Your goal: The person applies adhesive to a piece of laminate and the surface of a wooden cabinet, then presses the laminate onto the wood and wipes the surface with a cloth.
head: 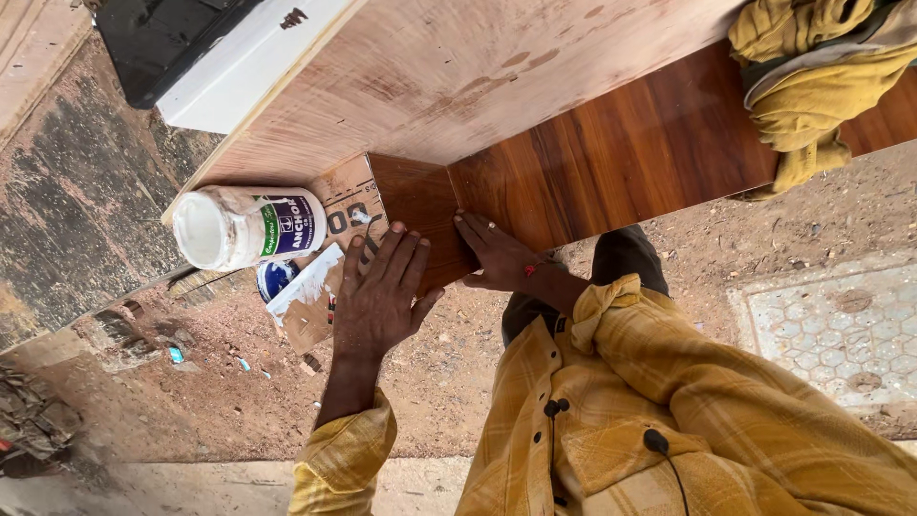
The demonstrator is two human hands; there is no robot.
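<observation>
The dark laminate strip (420, 215) lies at the counter (458, 76) edge, its long axis running away from the person; the left hand (380, 291) presses flat with fingers spread on its near end, the right hand (499, 256) flat alongside.

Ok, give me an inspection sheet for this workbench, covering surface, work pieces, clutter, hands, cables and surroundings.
Surface: plywood board, pale and stained, with a dark wood-grain laminate panel lying over it.
Job's things: small laminate piece at the board's end, both hands on it.
Clutter: white glue jar on its side; smeared cardboard scrap; yellow cloth bunched on the panel.
Hands: left hand pressed flat, fingers spread; right hand flat on the piece's edge. Neither grips anything.
Cables: thin black wire on the yellow shirt.
Surroundings: bare dirt ground; patterned paving slab.
</observation>
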